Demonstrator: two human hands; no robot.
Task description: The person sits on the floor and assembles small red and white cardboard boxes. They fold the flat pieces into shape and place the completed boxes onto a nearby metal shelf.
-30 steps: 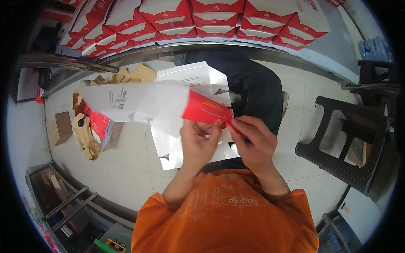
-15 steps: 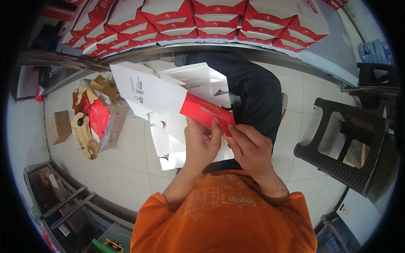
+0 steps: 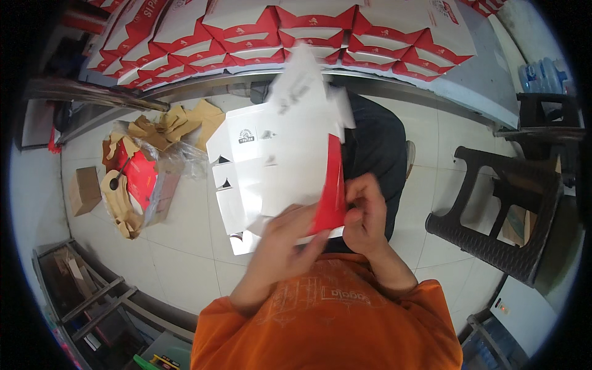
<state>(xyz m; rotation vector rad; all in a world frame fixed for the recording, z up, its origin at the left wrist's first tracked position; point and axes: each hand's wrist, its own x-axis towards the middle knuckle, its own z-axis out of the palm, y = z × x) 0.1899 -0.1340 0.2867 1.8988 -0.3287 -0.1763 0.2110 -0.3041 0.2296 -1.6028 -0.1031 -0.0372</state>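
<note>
Left hand (image 3: 280, 246) pinches the red panel (image 3: 333, 185); right hand (image 3: 368, 217) curls beside it — whether gripping, unclear.

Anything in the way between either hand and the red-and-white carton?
Nothing visible. The left hand holds the red-and-white carton near its lower end; the right hand is close against its right edge, contact unclear. The flat white cardboard lies beneath, not between.
</note>
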